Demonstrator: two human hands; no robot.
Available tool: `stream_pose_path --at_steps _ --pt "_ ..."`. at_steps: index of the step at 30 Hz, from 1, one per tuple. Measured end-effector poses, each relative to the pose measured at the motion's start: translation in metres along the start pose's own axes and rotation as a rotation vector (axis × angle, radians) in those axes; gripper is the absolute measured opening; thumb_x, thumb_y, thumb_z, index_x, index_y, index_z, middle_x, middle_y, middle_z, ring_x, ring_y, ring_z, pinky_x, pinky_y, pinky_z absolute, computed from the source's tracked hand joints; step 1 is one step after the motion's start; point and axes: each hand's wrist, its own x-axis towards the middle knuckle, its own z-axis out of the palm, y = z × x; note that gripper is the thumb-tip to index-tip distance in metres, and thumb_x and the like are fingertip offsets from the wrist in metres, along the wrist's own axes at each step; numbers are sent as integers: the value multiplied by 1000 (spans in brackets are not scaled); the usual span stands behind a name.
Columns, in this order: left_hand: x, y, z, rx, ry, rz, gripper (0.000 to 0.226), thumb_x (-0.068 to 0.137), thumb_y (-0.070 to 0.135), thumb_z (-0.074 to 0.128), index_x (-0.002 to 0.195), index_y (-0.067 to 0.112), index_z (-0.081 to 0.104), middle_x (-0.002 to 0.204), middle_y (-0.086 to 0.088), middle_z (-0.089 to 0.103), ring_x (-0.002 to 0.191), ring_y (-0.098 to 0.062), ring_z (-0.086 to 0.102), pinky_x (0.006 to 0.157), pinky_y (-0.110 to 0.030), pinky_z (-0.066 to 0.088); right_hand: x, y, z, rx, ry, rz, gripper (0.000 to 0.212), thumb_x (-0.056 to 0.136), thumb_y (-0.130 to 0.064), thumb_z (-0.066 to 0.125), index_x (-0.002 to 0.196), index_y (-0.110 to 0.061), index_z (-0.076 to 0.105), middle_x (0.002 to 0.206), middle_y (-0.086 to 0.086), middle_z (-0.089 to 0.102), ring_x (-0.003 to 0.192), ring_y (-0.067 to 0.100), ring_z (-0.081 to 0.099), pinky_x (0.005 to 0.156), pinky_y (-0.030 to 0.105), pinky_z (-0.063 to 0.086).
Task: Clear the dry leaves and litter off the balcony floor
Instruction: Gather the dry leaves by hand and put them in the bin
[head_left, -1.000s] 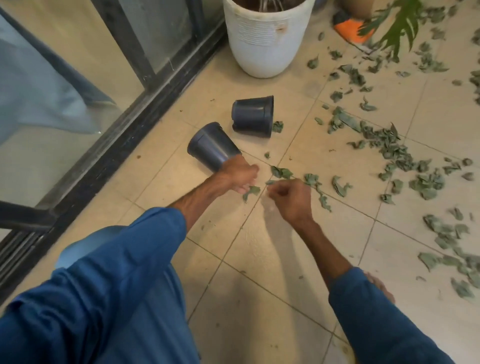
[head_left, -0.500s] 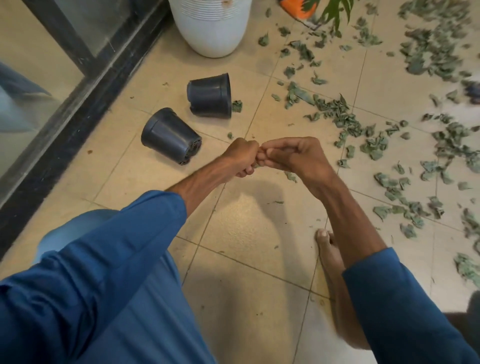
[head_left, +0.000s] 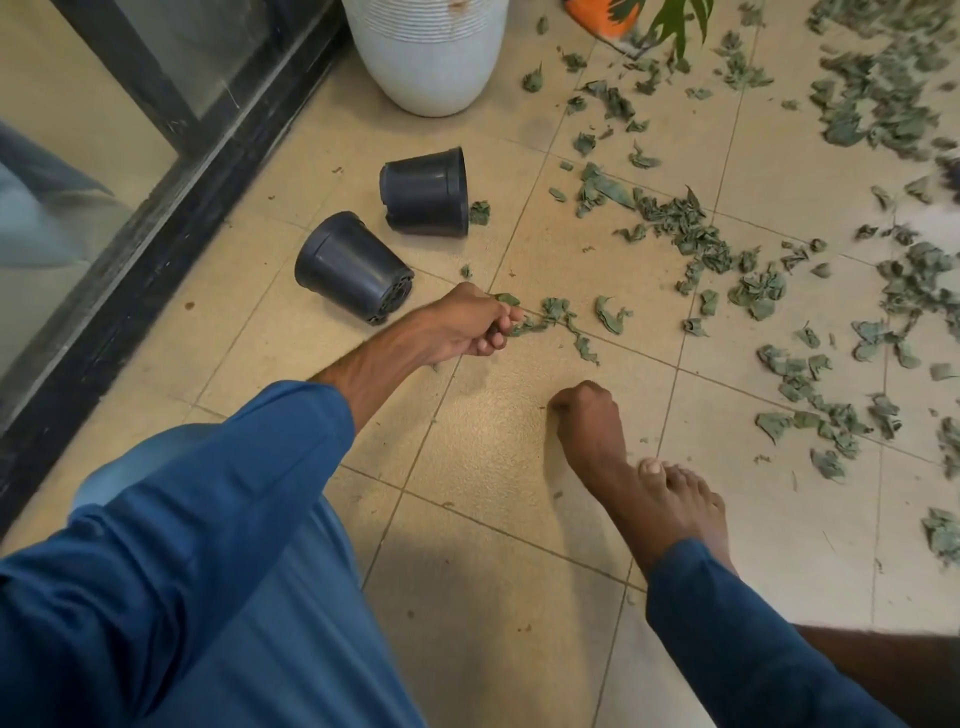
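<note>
Dry grey-green leaves (head_left: 685, 228) lie scattered over the beige tiled balcony floor (head_left: 483, 452), thickest towards the right and far right. A few loose leaves (head_left: 558, 312) sit just in front of my left hand (head_left: 467, 325). That hand hovers low over the tiles with its fingers curled round some leaves, bits of which stick out by the thumb and fingertips. My right hand (head_left: 587, 410) is nearer to me, balled into a fist close to the floor, and nothing shows in it.
Two black plastic pots (head_left: 353, 267) (head_left: 426, 192) lie tipped over left of the leaves. A large white planter (head_left: 431, 52) stands behind them, an orange pot (head_left: 597, 15) and a green plant (head_left: 675, 21) beyond. A sliding door track (head_left: 156, 208) runs along the left. A bare foot (head_left: 675, 499) rests beneath my right arm.
My hands had met in front of me. Now they are apart: the left reaches forward to the leaves by the pot, and the right has dropped back towards me as a fist.
</note>
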Motion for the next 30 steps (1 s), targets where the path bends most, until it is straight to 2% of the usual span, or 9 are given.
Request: stream_pose_path --at_steps 3,8,11,13,16,19,22,25,30 --pt "-1 -1 0 -14 -42 18 24 106 2 43 104 5 67 71 2 54 55 -7 46 44 -17 35 7 1 -1 -50 -35 -43 19 84 6 65 91 -7 78 91 10 71 77 25 68 72 38 59" --pt "0 -2 2 -77 -82 25 30 112 21 39 95 8 60 61 6 43 49 -6 37 41 -17 26 18 1 -11 35 -60 24 16 80 0 69 84 -11 79 82 3 75 69 17 68 67 36 61" --pt "3 -3 4 -119 -65 -11 31 112 25 38 86 14 51 56 7 39 46 -6 34 39 -17 23 19 -2 -25 346 -15 182 12 80 -3 78 81 -14 80 77 -2 75 66 8 69 69 33 63" --pt "3 -4 6 -164 -74 -33 32 112 24 36 85 15 50 57 6 43 47 -8 38 40 -18 26 20 -14 -47 642 4 265 8 83 -5 80 89 -10 80 82 3 77 69 12 72 71 30 63" --pt "0 -4 8 -195 -80 -73 37 112 25 35 92 8 61 71 -3 61 60 -14 55 51 -22 44 27 -40 -82 920 56 175 11 85 -2 78 94 -7 79 84 8 78 73 22 73 73 33 63" --pt "-3 -3 8 -238 -145 -123 46 112 31 34 102 0 68 84 -13 72 71 -21 70 63 -27 58 36 -68 -101 859 77 -17 13 84 -3 79 96 -6 79 83 6 78 74 22 75 69 28 62" --pt "-4 0 7 -271 -181 -117 46 111 31 32 108 2 67 83 -13 71 70 -21 72 63 -29 60 42 -86 -99 583 40 -184 14 85 -4 78 96 -11 81 86 -4 78 75 3 72 69 15 56" --pt "-8 2 4 -220 -134 -75 30 107 19 41 101 4 66 80 -11 67 66 -18 68 59 -25 57 45 -91 -97 505 12 -197 18 88 -5 75 99 -17 81 90 -7 78 80 -2 71 74 9 53" --pt "-15 0 -15 -183 -3 -36 28 106 13 43 85 12 62 64 0 58 51 -10 52 45 -17 40 46 -87 -93 686 104 -81 10 86 -19 80 96 -19 80 83 -9 77 73 3 69 67 21 58"
